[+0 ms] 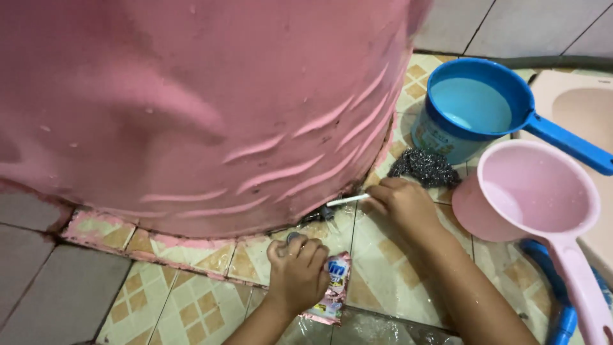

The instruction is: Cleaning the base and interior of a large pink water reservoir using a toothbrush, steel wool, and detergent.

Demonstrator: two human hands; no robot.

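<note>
A big pink tub (191,108) fills the upper left of the frame and blocks everything there down to its base. At right, a blue dipper (472,108), a pink dipper (533,191) and a steel scourer (424,167) crowd the floor. Bare tiled floor (166,300) lies open at lower left and between the two hands.

Pink sachet (333,291) under left hand (297,273).

A thin white brush handle (347,200) lies nearly level, its dark bristled end at the pink tub's base; a crumpled pink sachet (333,291) rests on the wet tiled floor
</note>
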